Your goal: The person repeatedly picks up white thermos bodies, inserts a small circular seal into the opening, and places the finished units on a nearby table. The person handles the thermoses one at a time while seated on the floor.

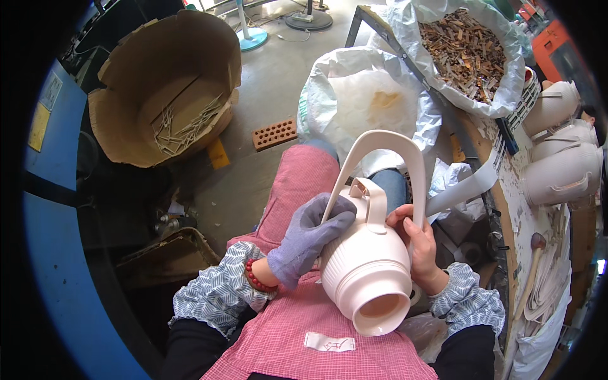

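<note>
A pale pink plastic thermos jug shell (364,263) rests tilted over my lap, its round open mouth toward me. A large arched carrying handle (384,138) rises from its sides, and a smaller fixed handle stands on the body. My left hand (311,235), in a grey-purple glove, is closed around the arched handle's left arm near the body. Bare fingers of my right hand (420,250) close on the lower end of that handle's right arm, against the jug's side. The right fingertips are partly hidden behind the handle.
A cardboard drum (164,63) holding thin pale sticks stands at left. White sacks (316,88) sit ahead, one full of brown scraps (463,54). A perforated brick (274,134) lies on the floor. More pink jug shells (563,174) and a red-headed mallet (537,244) are at right.
</note>
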Motion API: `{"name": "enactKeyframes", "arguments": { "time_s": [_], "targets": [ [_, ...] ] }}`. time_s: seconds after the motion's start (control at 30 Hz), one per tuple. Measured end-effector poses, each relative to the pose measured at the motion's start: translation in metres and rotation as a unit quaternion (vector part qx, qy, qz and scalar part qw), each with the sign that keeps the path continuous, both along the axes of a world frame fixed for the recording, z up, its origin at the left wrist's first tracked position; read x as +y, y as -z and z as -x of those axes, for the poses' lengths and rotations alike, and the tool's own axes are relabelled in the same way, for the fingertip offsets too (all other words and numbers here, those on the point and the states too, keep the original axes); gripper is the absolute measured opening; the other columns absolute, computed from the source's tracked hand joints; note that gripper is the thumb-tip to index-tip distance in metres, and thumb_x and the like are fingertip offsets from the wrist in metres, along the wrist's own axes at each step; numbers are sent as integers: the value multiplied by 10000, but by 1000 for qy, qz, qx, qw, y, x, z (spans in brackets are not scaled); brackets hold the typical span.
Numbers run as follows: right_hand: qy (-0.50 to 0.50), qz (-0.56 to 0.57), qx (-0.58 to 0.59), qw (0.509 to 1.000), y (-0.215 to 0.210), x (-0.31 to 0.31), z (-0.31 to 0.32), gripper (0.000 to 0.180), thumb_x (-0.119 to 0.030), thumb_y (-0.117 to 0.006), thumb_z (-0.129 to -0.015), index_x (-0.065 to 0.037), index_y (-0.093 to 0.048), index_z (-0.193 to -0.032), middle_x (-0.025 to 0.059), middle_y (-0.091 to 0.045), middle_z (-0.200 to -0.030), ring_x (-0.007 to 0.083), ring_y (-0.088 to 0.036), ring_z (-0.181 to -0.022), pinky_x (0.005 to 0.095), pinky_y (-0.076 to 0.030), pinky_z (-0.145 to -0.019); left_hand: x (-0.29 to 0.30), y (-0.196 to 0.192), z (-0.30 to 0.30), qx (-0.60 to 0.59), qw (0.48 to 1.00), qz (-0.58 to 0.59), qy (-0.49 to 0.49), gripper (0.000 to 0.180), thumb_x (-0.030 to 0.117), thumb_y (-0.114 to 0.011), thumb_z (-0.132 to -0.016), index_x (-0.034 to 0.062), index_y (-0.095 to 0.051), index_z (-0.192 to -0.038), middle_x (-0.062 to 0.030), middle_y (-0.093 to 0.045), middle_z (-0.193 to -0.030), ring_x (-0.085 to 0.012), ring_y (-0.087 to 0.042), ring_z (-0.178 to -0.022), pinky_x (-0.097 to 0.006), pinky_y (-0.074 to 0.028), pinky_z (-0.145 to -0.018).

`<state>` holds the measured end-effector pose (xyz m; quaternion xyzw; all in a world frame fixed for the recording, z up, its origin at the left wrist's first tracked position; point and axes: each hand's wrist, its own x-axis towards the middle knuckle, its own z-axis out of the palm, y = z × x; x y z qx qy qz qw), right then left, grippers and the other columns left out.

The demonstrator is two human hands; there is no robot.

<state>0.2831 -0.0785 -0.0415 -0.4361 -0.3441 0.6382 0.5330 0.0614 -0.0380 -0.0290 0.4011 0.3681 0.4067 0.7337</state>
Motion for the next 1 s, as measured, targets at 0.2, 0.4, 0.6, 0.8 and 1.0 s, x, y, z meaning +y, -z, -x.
{"name": "enactKeyframes", "arguments": {
  "time_s": [0.2,0.4,0.6,0.8,1.0],
  "targets": [
    [37,-129,-172,976,-3,5,21,425,-369,-315,-1041,-18,-534,-1135,52,-571,-964,123,-525,-903,281,-427,-873,-7,1,-11,24,987,-119,-109,125,112,-570,-926,29,-612,-1009,-40,-609,-934,-106,-542,-842,-272,-463,-746],
    [6,-426,-321,846,-42,83,5,708,-582,-422,-955,-15,-403,-1378,128,-507,-1294,251,-442,-1238,401,-339,-1039,57,-11,66,111,910,-391,-82,249,254,-451,-995,57,-573,-1086,-93,-643,-1064,-141,-610,-854,-285,-490,-782],
    [35,-322,-265,908,-72,87,-47,335,-81,-632,-892,-23,-569,-1217,39,-642,-990,117,-619,-837,257,-507,-760,108,-107,22,-286,907,-232,204,245,225,-497,-924,107,-592,-1117,-240,-471,-1346,-406,-421,-1288,-508,-377,-1063],
    [578,-269,-191,746,-131,-17,-203,134,-184,-558,-969,-63,-563,-1028,-14,-539,-705,60,-508,-549,193,-415,-462,115,-47,18,178,859,-422,231,308,-43,-704,-664,127,-768,-912,-147,-612,-1230,-337,-464,-1277,-441,-368,-1060],
    [607,-283,-385,635,-123,-42,-278,179,-54,-590,-920,-15,-449,-1023,44,-545,-694,67,-464,-471,206,-381,-417,122,-8,-20,155,919,-243,269,242,18,-662,-808,40,-705,-1045,-122,-633,-1168,-216,-581,-1089,-331,-453,-940]
  ]
}}
